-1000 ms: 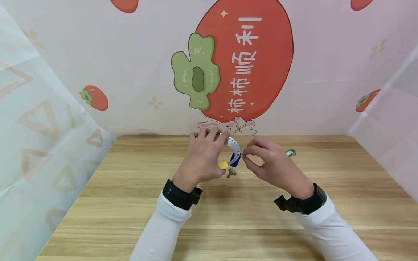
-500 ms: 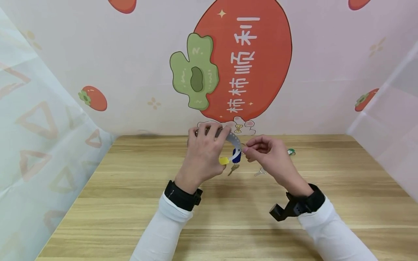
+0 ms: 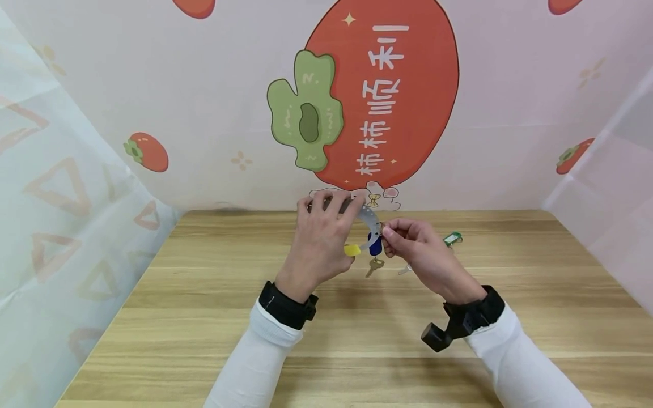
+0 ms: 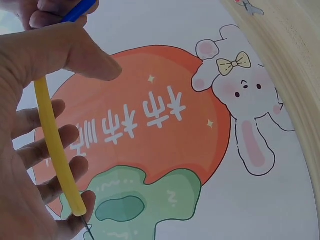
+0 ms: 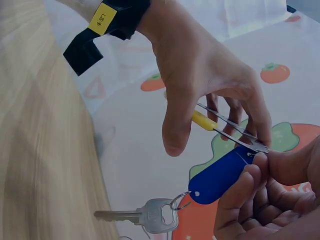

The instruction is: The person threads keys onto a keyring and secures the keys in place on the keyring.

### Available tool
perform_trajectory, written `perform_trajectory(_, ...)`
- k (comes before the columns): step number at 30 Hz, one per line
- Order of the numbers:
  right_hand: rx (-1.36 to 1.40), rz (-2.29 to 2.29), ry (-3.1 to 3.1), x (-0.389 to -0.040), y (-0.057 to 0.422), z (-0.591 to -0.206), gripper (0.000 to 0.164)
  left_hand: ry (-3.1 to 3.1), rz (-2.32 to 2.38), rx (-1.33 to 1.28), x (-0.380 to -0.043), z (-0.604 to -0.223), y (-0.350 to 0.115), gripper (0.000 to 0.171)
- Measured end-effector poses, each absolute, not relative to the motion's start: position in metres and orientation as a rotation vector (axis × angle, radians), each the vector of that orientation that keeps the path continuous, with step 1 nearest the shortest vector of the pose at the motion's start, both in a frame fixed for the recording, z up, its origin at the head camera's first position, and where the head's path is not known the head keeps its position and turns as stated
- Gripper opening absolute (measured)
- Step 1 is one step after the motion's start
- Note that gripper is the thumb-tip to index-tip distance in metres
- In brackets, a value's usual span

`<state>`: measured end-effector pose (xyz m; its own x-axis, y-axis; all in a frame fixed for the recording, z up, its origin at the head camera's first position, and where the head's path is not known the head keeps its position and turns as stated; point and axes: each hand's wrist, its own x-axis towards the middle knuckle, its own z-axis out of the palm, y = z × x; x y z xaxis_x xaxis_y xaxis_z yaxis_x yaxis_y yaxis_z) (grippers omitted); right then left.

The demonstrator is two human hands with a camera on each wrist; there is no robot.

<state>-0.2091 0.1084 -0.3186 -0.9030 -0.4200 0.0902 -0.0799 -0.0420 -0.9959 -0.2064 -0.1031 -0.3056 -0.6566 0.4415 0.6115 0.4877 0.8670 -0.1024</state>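
My left hand holds a curved pale strip with a row of holes, a few fingers bent over its top. The strip has a yellow handle that crosses the palm in the left wrist view. At the strip's right side my right hand pinches the upper end of a blue key tag between thumb and fingers. That end sits right at the strip's holes; the fingertips partly hide it. From the tag's split ring a key dangles above the table.
Behind the right hand, a green key tag lies on the wooden table. A silver key shows partly beside that hand. A printed backdrop rises at the table's rear edge, with pale side sheets.
My right hand has turned and its fingers have curled in closer to the strip. The blue tag and its key have shifted slightly right. The silver key behind the right hand has come into view.
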Motion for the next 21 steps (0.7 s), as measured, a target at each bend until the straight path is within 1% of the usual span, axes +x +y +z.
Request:
perform_trajectory(12, -0.532, -2.044, 1.638, -0.215, 0.118, -0.319, 0.018, -2.350, -0.112, -0.765, -0.207, -0.303, -0.104, 0.088)
perform_trajectory(21, -0.473, -2.045, 1.361, -0.219, 0.121, -0.317, 0.026, -2.317, -0.097, -0.807, -0.208, -0.302, -0.106, 0.087)
